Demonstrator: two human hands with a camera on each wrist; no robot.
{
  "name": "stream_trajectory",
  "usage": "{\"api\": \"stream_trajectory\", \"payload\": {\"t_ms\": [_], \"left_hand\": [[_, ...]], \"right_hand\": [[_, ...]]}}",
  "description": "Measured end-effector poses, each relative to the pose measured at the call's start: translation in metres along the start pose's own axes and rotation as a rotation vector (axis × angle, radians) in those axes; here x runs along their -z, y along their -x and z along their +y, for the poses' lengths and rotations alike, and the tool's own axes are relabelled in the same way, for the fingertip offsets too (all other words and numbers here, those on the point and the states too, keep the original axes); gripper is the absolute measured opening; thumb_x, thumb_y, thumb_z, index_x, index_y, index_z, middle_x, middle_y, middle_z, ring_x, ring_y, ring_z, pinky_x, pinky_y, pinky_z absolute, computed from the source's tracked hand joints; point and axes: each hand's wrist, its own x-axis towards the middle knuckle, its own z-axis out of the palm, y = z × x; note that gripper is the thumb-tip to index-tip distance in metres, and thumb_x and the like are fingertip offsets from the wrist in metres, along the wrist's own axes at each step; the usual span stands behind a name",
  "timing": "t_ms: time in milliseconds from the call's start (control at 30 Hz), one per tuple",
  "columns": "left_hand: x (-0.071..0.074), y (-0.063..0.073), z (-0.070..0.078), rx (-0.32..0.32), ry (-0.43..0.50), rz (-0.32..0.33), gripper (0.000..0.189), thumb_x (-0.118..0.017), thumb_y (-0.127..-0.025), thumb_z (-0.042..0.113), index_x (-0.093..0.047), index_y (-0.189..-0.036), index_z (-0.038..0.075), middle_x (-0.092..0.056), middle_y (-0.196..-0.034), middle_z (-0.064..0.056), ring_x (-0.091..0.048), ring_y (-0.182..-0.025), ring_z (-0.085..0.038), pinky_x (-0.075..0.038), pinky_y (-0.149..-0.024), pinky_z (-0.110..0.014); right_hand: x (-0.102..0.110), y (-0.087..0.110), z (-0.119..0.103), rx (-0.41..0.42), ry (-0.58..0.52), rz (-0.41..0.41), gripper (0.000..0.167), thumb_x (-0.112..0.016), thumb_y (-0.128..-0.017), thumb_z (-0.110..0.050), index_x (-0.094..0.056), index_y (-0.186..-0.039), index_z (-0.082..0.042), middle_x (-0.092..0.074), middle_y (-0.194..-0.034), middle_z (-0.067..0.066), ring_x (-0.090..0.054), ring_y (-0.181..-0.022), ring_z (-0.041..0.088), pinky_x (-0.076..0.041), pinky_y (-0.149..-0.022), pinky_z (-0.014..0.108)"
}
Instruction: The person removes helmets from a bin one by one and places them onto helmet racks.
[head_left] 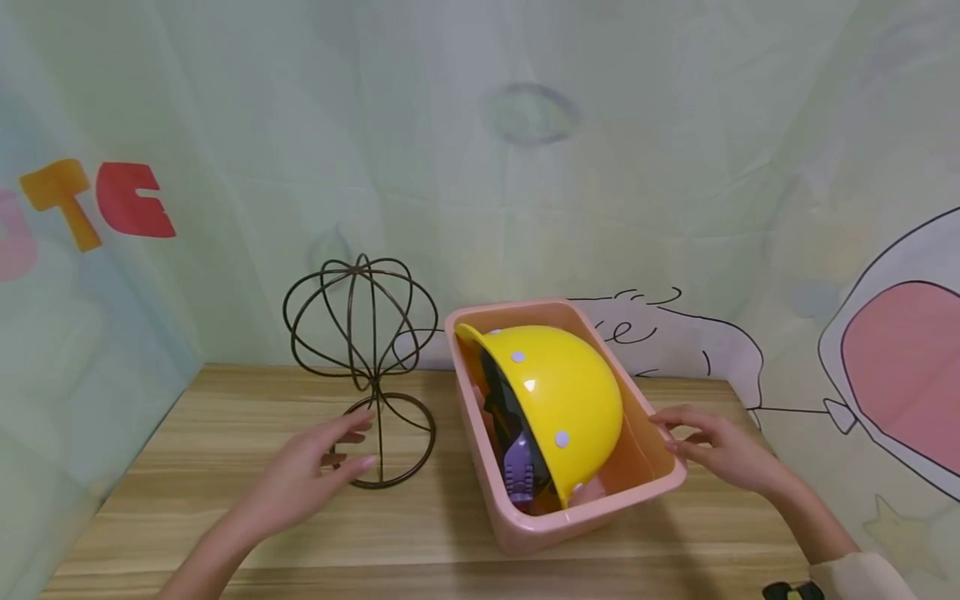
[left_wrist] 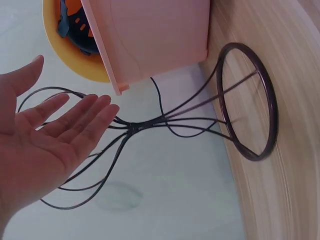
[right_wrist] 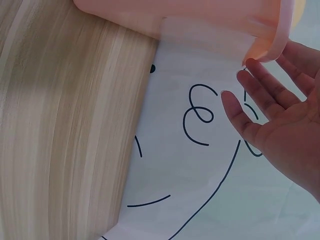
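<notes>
A yellow hard hat [head_left: 566, 392] lies tipped on its side in a pink plastic bin [head_left: 480, 458], its dark inner harness and a purple strap piece [head_left: 518, 471] facing left. My right hand [head_left: 723, 446] is at the bin's right rim, fingers loosely extended with the tips right at the edge. To the left of the bin, a dark wire stand [head_left: 375, 379] with a balloon-shaped top stands upright on a ring base. My left hand [head_left: 303, 471] is beside that base, palm turned inward and fingers relaxed, holding nothing; the left wrist view shows its open palm [left_wrist: 50, 135].
The bin and stand are on a wood-grain table [head_left: 240, 433]. Behind it hangs a pale printed cloth [head_left: 450, 167] with cartoon drawings and letters. A small dark object [head_left: 792, 590] shows by the right sleeve [head_left: 862, 577] at the bottom edge.
</notes>
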Motion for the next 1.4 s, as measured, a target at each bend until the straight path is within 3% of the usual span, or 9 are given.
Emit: {"api": "stream_trajectory", "payload": {"t_ms": [300, 700, 867, 1067, 1200, 1400], "left_hand": [[-0.021, -0.015, 0.010, -0.035, 0.154, -0.048, 0.047, -0.063, -0.087, 0.016, -0.046, -0.129, 0.002, -0.058, -0.110, -0.011, -0.058, -0.098, -0.026, -0.053, -0.078, -0.028], [-0.059, -0.038, 0.019, -0.024, 0.267, -0.001, 0.050, -0.064, -0.087, 0.021, -0.045, -0.130, 0.005, -0.061, -0.106, -0.009, -0.059, -0.092, -0.021, -0.053, -0.074, -0.023], [-0.066, -0.046, 0.027, -0.003, 0.303, 0.017, 0.051, -0.064, -0.086, 0.020, -0.044, -0.131, 0.006, -0.062, -0.104, -0.009, -0.059, -0.089, -0.016, -0.053, -0.071, -0.025], [-0.070, -0.058, 0.038, 0.037, 0.340, 0.061, 0.050, -0.064, -0.087, 0.020, -0.044, -0.132, 0.016, -0.062, -0.101, -0.001, -0.058, -0.089, -0.012, -0.052, -0.076, -0.029], [-0.073, -0.066, 0.047, 0.012, 0.357, 0.084, 0.049, -0.064, -0.087, 0.021, -0.045, -0.131, 0.015, -0.062, -0.099, 0.001, -0.059, -0.087, -0.011, -0.053, -0.076, -0.027], [-0.077, -0.076, 0.060, -0.035, 0.336, 0.062, 0.049, -0.063, -0.088, 0.022, -0.044, -0.131, 0.011, -0.062, -0.098, -0.003, -0.059, -0.087, -0.014, -0.053, -0.077, -0.027]], "right_hand": [[0.000, 0.000, 0.001, 0.003, -0.018, -0.002, 0.031, -0.062, -0.087, -0.016, -0.060, -0.117, -0.013, -0.060, -0.114, 0.003, -0.054, -0.098, 0.013, -0.053, -0.075, 0.027], [0.000, 0.000, 0.001, 0.001, -0.034, -0.003, 0.031, -0.063, -0.086, -0.014, -0.060, -0.118, -0.013, -0.060, -0.114, 0.004, -0.054, -0.099, 0.013, -0.053, -0.075, 0.026], [0.000, 0.000, 0.001, -0.011, -0.031, -0.008, 0.031, -0.063, -0.087, -0.015, -0.060, -0.118, -0.014, -0.060, -0.115, 0.003, -0.053, -0.100, 0.014, -0.052, -0.075, 0.026], [0.001, 0.000, 0.001, -0.019, -0.034, -0.015, 0.031, -0.062, -0.087, -0.015, -0.060, -0.118, -0.014, -0.060, -0.115, 0.003, -0.053, -0.100, 0.015, -0.052, -0.076, 0.026], [0.001, -0.001, 0.001, -0.009, -0.040, -0.017, 0.031, -0.062, -0.087, -0.015, -0.060, -0.118, -0.013, -0.060, -0.115, 0.003, -0.053, -0.100, 0.015, -0.052, -0.076, 0.026], [0.000, -0.001, 0.002, 0.000, -0.042, -0.013, 0.031, -0.062, -0.087, -0.013, -0.060, -0.118, -0.012, -0.060, -0.115, 0.004, -0.053, -0.099, 0.013, -0.053, -0.075, 0.026]]}}
